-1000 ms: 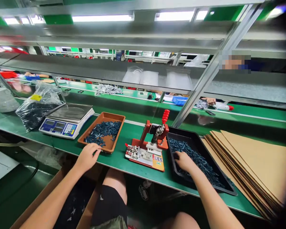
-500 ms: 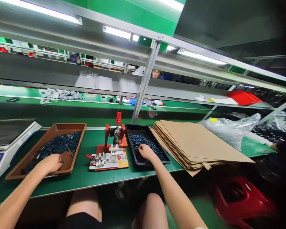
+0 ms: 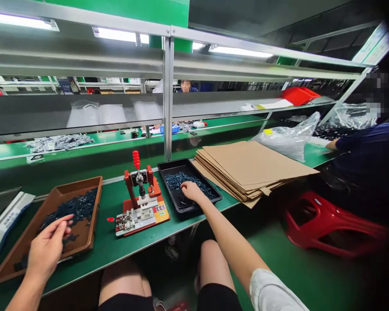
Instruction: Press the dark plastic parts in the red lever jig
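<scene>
My left hand is raised over the near part of a brown tray with a pile of flat dark pieces in it. Its thumb and fingers are pressed together; whatever they grip cannot be told from the dark pieces behind. In a black tray, my right hand is closed at the near side of a heap of small dark blue parts. What its fingertips hold is hidden. Between the trays stands a red and silver toggle clamp fixture, its red handle upright.
Stacked brown cardboard sheets lie right of the black tray. At the far left is a scale. A metal post and shelf rise behind the bench. A person in a dark sleeve sits at right, near a red stool.
The view has swung to the right and tilted. My left hand has lifted off the brown tray's near edge, index finger straighter. My right hand remains in the black tray.
</scene>
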Demonstrator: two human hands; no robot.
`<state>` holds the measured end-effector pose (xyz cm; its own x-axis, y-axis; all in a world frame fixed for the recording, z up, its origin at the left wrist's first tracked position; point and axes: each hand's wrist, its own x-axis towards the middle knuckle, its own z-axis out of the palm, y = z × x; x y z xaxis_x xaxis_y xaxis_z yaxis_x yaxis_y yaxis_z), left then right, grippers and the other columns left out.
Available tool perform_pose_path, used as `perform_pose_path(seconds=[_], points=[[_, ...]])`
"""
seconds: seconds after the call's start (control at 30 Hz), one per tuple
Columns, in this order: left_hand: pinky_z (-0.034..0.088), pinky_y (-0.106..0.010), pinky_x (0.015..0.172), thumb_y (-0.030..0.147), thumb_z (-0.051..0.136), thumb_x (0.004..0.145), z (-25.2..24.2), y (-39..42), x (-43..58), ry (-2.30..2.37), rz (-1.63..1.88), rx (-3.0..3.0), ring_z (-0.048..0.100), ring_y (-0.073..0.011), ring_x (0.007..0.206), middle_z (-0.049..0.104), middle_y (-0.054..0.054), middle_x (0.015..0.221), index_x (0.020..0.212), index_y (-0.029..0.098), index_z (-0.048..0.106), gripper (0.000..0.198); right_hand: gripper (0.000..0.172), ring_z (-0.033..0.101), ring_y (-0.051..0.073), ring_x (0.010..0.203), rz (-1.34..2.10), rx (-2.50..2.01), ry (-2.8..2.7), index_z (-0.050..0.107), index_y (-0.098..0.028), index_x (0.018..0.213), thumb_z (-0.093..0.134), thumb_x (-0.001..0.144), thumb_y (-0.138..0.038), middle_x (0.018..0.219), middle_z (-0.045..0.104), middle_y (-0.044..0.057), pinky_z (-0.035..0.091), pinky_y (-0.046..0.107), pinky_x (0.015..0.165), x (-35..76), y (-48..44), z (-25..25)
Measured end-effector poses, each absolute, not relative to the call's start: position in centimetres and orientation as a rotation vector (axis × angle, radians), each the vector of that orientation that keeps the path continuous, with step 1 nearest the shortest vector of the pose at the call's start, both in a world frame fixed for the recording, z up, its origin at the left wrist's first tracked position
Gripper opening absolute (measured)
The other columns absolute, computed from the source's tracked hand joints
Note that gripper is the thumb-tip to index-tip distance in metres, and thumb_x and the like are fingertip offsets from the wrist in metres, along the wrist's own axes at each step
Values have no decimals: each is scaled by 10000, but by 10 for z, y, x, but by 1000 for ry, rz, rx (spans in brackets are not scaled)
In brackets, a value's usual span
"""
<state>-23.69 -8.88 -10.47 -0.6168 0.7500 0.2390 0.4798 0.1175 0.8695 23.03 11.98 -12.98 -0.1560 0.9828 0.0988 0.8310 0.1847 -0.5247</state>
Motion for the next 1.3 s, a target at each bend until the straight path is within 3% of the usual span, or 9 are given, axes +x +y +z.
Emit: perform_pose_path(seconds=[0.17,0.33,0.43,0.57,0.7,0.8,0.93,1.1,1.3], points=[[600,-312,732,639,801,551,-82,-76,-172,1706,1352,1254,677,-191,785,718,-42,918,1125,200,730,726,265,724,179,845,532,-1559,-1999,722,-148,998,468,926,-122,870,765,73,515,261,862,228,102,-123],[597,-332,685,567,816,578,-90,-45,-128,1644,1093,1347,675,-185,703,697,-50,829,1149,139,715,720,218,694,142,620,628,-1052,-1818,644,-213,1062,447,972,-230,816,728,19,563,253,653,191,30,-139],[577,-342,651,530,723,684,-100,-26,-114,1733,962,1428,668,-198,667,718,-63,817,1231,113,681,689,219,721,179,790,548,-849,-1922,656,-236,1065,499,921,-186,913,741,44,588,298,785,162,-6,-163],[561,-368,844,431,579,766,-110,-9,-101,1851,877,1734,702,-262,923,762,-103,1028,1135,148,732,490,328,692,218,995,454,-806,-1904,644,-227,1148,484,879,-130,1087,720,95,571,353,911,137,-14,-194],[561,-339,775,370,541,778,-118,-2,-92,1864,751,1755,724,-241,823,771,-100,973,1134,130,703,459,236,688,189,849,601,-920,-1762,645,-220,1061,497,892,-148,887,709,44,571,309,826,129,-7,-210],[546,-316,722,360,600,776,-119,2,-86,1957,614,1769,726,-241,766,776,-79,858,998,155,737,332,186,672,178,785,682,-940,-1737,643,-229,1047,498,936,-193,808,685,20,557,292,790,128,-7,-211],[530,-321,815,272,620,795,-119,11,-80,2036,494,1880,727,-269,925,789,-90,951,963,177,775,247,168,641,217,943,550,-881,-1714,681,-217,978,518,936,-227,988,663,89,540,337,845,131,-9,-210],[485,-342,998,218,597,835,-134,13,-76,1994,459,2102,649,-268,1148,738,-100,1185,1029,184,777,266,179,630,207,812,552,-922,-1848,652,-204,962,494,889,-161,874,673,72,534,318,771,130,-13,-212],[471,-397,1013,309,524,922,-144,4,-67,2048,421,2278,637,-293,1152,740,-108,1160,1054,197,766,298,223,628,200,824,522,-905,-1839,651,-216,937,448,900,-132,867,664,64,531,302,778,130,-14,-210]])
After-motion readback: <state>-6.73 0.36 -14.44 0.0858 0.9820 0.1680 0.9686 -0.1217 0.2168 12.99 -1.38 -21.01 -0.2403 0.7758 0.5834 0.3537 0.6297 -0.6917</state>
